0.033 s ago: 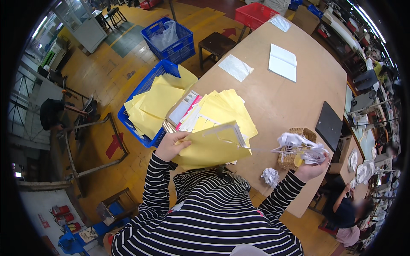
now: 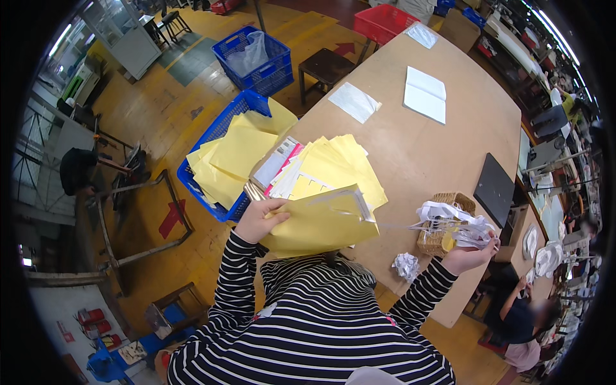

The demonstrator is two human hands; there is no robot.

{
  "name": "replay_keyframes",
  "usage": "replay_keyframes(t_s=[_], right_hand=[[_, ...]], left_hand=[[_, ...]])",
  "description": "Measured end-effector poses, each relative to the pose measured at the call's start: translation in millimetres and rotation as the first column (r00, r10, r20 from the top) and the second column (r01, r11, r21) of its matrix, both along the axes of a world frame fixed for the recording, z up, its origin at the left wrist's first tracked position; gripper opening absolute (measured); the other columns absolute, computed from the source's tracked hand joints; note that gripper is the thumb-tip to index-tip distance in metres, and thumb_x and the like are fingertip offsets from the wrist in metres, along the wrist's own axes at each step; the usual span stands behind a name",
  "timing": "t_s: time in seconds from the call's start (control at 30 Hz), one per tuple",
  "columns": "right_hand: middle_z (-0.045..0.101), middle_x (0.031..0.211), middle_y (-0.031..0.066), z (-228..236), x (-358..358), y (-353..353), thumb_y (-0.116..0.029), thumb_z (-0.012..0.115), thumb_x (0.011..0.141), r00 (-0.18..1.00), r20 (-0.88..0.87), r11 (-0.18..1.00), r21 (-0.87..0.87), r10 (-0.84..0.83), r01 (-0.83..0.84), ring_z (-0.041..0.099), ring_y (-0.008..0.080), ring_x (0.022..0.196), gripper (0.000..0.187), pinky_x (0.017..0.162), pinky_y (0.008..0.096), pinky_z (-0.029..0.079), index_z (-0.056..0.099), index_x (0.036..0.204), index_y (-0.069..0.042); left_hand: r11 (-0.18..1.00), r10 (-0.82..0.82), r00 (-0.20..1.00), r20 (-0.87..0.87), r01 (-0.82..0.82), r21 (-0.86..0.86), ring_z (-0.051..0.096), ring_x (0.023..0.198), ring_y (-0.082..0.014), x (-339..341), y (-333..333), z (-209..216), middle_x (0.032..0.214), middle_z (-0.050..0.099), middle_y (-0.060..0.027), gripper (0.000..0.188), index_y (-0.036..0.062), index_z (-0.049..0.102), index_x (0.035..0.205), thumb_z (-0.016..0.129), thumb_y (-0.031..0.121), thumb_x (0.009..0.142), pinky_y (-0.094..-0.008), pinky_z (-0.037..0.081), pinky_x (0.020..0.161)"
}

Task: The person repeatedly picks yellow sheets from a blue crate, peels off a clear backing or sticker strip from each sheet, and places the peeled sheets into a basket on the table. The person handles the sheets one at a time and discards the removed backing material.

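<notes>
My left hand (image 2: 256, 219) grips the left edge of a yellow paper envelope (image 2: 308, 228), thumb on top, holding it tilted above the table's near edge. A clear, shiny strip runs along the envelope's right end. My right hand (image 2: 468, 256) is closed at the edge of a tangle of thin white strips (image 2: 471, 232), beside a small wicker basket (image 2: 431, 242). A faint thin strand stretches between the envelope and the tangle. Behind the held envelope lies a fanned pile of yellow envelopes (image 2: 340, 160), with white and pink papers at its left.
A blue crate (image 2: 192, 176) of yellow envelopes stands at the table's left. The brown table (image 2: 462, 141) carries a white open booklet (image 2: 425, 95), a crumpled white ball (image 2: 405, 266), a dark flat panel (image 2: 494, 189) and clear sheets. A person sits at right.
The held envelope's right end has tilted slightly, and the shine on its clear strip has shifted. My right hand has moved slightly to the right by the white strips.
</notes>
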State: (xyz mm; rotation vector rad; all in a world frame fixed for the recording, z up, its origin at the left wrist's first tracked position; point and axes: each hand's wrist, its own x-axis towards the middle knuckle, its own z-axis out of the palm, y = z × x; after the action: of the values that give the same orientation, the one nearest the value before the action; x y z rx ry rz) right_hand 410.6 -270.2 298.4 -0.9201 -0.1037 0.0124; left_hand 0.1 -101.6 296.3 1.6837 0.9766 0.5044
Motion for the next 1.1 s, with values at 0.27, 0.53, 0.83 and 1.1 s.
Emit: replay_keyframes(t_s=[0.27,0.53,0.83,1.1], right_hand=[[0.054,0.114,0.0112,26,-117,54,-0.016,0.068,0.073,0.475,0.634,0.718,-0.696,0.611,0.004,0.048,0.0268,0.111,0.041,0.098,0.0422,0.033,0.051,0.109,-0.007],[0.060,0.104,0.0023,12,-163,85,-0.014,0.076,0.068,0.298,0.581,0.556,-0.813,0.758,0.172,0.052,0.0203,0.096,0.024,0.086,0.0353,0.032,0.062,0.087,-0.011],[0.063,0.094,0.0011,13,-147,81,-0.007,0.073,0.069,0.312,0.640,0.645,-0.758,0.703,0.102,0.057,0.0193,0.087,0.017,0.079,0.0326,0.039,0.063,0.083,-0.010],[0.059,0.096,0.0092,17,-94,57,0.005,0.064,0.079,0.738,0.371,0.720,-0.659,0.563,-0.218,0.056,0.0154,0.087,0.009,0.075,0.0250,0.046,0.061,0.086,0.001]], left_hand=[[0.989,-0.122,0.981,0.149,0.132,-0.065,0.057,0.111,-0.0189,55,-5,10,0.120,0.061,-0.0142,0.042,0.0000,0.053,0.128,0.051,0.001,0.086,-0.0277,0.041,0.097],[0.981,-0.184,0.972,0.148,0.191,-0.027,0.056,0.115,-0.0215,65,-14,19,0.125,0.059,-0.0137,0.045,0.0034,0.050,0.132,0.048,-0.001,0.087,-0.0287,0.040,0.099],[0.977,-0.164,0.974,0.154,0.182,-0.114,0.049,0.122,-0.0166,52,-10,13,0.131,0.055,-0.0108,0.046,-0.0003,0.047,0.134,0.047,-0.001,0.088,-0.0266,0.036,0.102],[0.975,-0.040,0.973,0.227,0.088,-0.204,0.053,0.115,-0.0146,23,3,6,0.125,0.059,-0.0090,0.042,0.0001,0.051,0.131,0.050,0.000,0.089,-0.0256,0.039,0.098]])
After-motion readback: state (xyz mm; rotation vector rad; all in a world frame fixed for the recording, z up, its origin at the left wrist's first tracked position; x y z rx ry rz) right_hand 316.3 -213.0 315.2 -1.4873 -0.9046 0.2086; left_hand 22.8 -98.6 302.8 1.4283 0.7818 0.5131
